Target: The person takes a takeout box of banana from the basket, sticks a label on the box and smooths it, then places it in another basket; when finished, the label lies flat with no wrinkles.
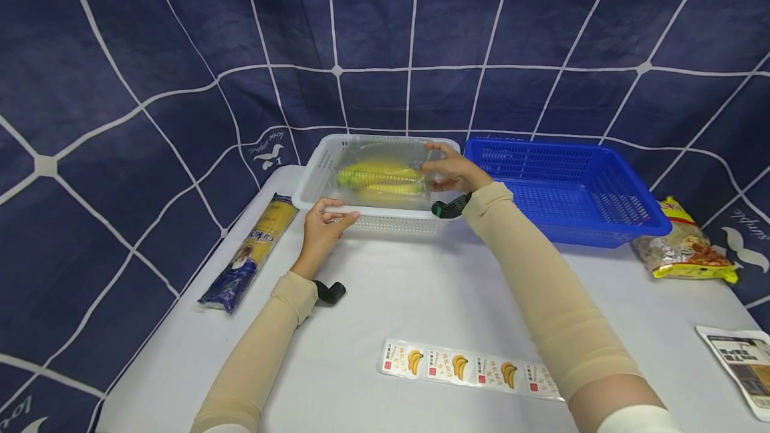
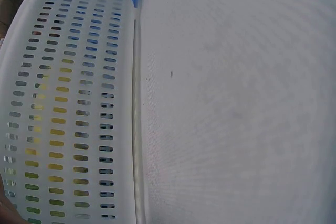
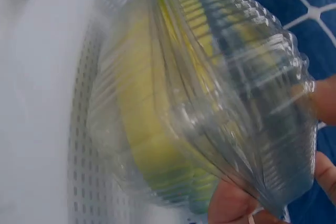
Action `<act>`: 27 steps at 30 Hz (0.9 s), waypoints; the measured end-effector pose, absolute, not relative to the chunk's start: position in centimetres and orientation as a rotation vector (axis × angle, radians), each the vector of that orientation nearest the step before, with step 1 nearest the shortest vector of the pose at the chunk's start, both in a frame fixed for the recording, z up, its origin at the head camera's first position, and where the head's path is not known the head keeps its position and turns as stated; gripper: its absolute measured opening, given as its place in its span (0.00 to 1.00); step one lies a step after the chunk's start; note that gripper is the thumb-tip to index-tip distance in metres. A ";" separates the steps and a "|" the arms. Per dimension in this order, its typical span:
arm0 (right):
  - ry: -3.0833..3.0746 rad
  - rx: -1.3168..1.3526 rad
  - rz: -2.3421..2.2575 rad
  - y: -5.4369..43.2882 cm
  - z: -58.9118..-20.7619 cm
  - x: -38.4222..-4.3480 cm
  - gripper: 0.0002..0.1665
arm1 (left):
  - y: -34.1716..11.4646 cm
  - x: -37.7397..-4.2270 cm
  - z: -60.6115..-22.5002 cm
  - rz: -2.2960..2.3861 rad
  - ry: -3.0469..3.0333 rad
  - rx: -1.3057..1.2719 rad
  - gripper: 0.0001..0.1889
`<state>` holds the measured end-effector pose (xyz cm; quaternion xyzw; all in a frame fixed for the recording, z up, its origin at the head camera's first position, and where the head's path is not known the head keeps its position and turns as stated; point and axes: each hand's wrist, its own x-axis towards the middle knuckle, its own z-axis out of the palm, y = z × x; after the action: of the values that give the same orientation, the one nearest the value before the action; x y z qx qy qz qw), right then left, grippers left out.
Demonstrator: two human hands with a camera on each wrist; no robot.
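Note:
A clear plastic clamshell box (image 1: 385,202) with yellow-green bananas (image 1: 375,176) inside is in the white basket (image 1: 313,179). My right hand (image 1: 452,171) grips the box by its right end. In the right wrist view, fingers and thumb are around a corner of the ribbed clear plastic (image 3: 283,145), with the yellow fruit (image 3: 144,114) showing through it. At the basket's front left, my left hand (image 1: 321,236) pinches the rim. Only a sliver of that hand shows in the left wrist view, beside the slotted basket wall (image 2: 68,103).
A blue basket (image 1: 607,209) stands right of the white one, with a yellow-and-clear food bag (image 1: 686,249) beyond it. At left lies a blue-and-gold pasta packet (image 1: 249,252). A strip of banana stickers (image 1: 460,366) lies in front; a printed pouch (image 1: 742,363) is far right.

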<state>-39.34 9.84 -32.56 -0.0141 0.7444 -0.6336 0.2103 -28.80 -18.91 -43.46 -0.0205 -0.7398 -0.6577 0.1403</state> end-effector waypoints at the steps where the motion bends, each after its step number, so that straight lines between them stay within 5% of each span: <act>1: 2.077 -0.045 -1.763 9.9 -32.4 -39.2 0.48 | -18.9 -28.8 -43.4 -1.900 -2.136 -0.061 0.20; 27: 2.129 -0.182 -1.734 14.2 -27.4 -34.8 0.47 | -18.8 -28.7 -43.4 -1.905 -2.113 -0.093 0.20</act>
<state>-34.77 14.24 -27.38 -0.0649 0.7590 -0.6183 0.1935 -28.74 -18.78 -43.43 -0.0325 -0.7341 -0.6621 0.1471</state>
